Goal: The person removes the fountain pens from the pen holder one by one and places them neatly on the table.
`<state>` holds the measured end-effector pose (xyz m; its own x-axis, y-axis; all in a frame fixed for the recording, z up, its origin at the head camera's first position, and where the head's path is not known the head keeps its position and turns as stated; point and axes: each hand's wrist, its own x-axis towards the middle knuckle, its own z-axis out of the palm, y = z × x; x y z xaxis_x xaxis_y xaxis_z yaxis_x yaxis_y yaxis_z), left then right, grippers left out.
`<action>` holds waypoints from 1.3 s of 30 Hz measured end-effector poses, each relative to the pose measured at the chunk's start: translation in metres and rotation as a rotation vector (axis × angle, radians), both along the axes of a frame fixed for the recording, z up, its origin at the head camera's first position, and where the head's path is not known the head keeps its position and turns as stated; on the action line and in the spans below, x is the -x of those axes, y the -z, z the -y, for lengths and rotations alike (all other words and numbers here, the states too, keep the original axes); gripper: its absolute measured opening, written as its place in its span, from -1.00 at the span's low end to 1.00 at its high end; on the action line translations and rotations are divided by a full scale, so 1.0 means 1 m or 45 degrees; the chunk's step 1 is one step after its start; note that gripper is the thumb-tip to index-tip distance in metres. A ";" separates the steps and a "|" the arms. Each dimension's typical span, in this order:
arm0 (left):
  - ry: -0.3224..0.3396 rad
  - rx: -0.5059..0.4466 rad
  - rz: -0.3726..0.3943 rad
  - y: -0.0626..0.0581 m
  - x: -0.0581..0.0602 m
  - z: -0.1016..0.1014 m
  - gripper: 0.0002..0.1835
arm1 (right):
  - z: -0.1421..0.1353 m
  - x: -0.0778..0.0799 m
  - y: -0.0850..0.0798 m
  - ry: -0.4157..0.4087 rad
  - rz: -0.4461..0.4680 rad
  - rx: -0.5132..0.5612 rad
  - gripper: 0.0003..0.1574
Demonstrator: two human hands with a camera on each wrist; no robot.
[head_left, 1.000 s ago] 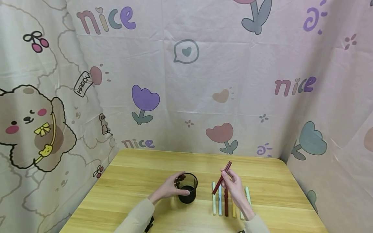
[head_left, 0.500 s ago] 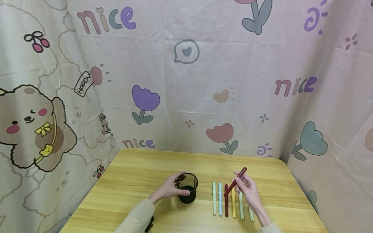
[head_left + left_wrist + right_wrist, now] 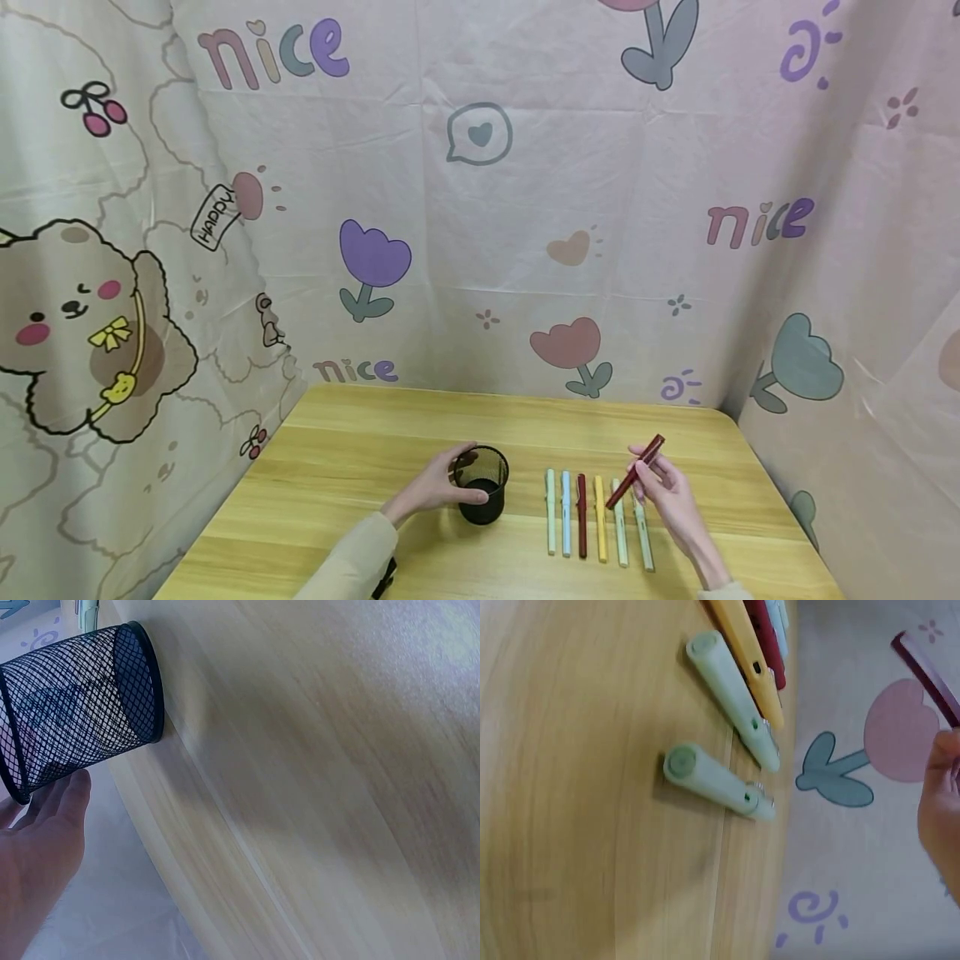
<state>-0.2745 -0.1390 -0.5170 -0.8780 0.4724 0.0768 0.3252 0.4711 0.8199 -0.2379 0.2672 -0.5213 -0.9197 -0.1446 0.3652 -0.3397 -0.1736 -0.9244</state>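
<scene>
My left hand (image 3: 433, 485) holds a black mesh pen holder (image 3: 483, 510) upright on the table, thumb in front and fingers behind. In the left wrist view the mesh wall of the pen holder (image 3: 82, 701) shows, with fingers beside it. My right hand (image 3: 672, 496) pinches a dark red pen (image 3: 622, 492), tilted and raised over the right end of a row of pens. In that row lie a light green pen (image 3: 551, 512), a light blue pen (image 3: 566, 517), another dark red pen (image 3: 582, 517), a yellow pen (image 3: 601, 521) and two pale green pens (image 3: 621, 533), side by side.
A wooden table (image 3: 360, 425) carries everything. Behind it hangs a printed curtain (image 3: 465, 250) with flowers and lettering, and more curtain stands at both sides. The pen row lies to the right of the pen holder.
My right hand has moved right with the dark red pen, from above the left part of the row to its right end. The left hand and pen holder have stayed put.
</scene>
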 end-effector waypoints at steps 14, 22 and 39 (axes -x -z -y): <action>-0.004 -0.003 0.012 -0.001 -0.001 0.000 0.03 | -0.027 -0.005 0.004 0.514 0.346 -0.317 -0.69; 0.002 -0.014 0.016 0.000 0.000 0.000 0.02 | -0.035 -0.006 0.013 0.541 0.421 -0.455 -0.47; 0.004 -0.011 0.019 0.000 -0.001 0.001 0.01 | -0.044 -0.003 0.025 0.479 0.673 -0.573 -0.34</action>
<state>-0.2739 -0.1395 -0.5168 -0.8775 0.4748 0.0678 0.3146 0.4631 0.8286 -0.2351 0.3107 -0.5466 -0.9714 0.1810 -0.1536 0.2026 0.2950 -0.9338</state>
